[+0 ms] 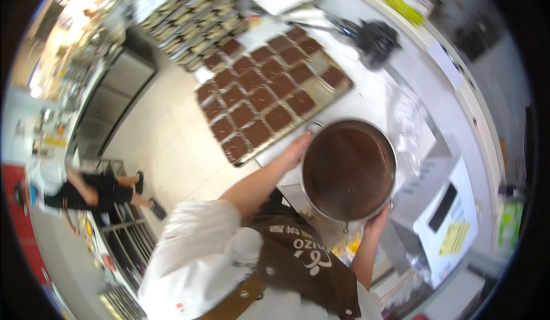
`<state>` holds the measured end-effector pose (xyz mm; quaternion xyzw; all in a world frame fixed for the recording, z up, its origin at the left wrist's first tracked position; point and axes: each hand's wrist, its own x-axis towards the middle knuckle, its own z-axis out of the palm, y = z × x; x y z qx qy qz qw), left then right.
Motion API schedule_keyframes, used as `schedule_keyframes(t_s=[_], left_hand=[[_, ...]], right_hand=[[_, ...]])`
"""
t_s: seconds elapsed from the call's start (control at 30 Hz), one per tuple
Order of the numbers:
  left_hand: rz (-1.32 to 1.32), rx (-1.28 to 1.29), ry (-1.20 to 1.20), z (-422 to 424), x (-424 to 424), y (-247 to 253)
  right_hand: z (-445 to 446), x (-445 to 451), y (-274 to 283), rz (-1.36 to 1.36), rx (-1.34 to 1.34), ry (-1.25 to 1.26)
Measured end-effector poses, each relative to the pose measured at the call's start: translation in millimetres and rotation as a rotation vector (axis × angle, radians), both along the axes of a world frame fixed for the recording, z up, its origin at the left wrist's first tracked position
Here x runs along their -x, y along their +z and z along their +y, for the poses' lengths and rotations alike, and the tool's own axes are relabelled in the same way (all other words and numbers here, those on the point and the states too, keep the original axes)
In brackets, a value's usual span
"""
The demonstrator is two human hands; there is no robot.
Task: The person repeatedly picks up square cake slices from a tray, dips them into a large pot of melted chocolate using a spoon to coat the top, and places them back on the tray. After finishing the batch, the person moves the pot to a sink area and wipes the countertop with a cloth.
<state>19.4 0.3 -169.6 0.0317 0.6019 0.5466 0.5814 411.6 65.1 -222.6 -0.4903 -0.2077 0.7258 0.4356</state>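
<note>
A large round metal pot [349,169] of dark brown, chocolate-like liquid is held between my two hands. My left hand [297,148] grips it by the loop handle at its far left side. With my right hand [378,220] I hold the opposite side, low on the right; the pot's wall partly hides those fingers. A drip of the liquid hangs at the near rim. Beyond the pot, a metal baking tray [292,127] carries rows of square containers [262,98] filled with a dark brown layer. Bare tray metal shows at a few spots on its right side.
Stacked trays [193,23] with pale items stand behind the filled tray. A black plastic bag [376,41] and clear plastic wrap [406,122] lie on the white worktop [339,105]. A white appliance [449,221] stands at right. Across the floor [159,127], another person [86,191] stands by shelves.
</note>
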Motion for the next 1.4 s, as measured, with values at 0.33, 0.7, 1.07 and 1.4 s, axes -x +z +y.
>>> schedule_keyframes(t_s=[0.33,0.7,1.07,1.4], left_hand=[[-0.352,-0.35,0.29,-25.7,-13.5,-26.1],[-0.343,-0.456,0.542,-120.8,38.3,90.5],[-0.231,-0.53,0.882,-325.8,198.5,169.4],[-0.104,-0.586,1.107,-525.2,405.1,189.5]], right_hand=[[6.2,6.8,46.6,0.012,0.036,-0.041],[-2.7,113.4,184.0,-0.033,-0.126,0.066],[-98.3,350.7,221.6,0.16,-0.204,0.41],[-252.6,657.5,209.6,0.212,-0.054,0.621]])
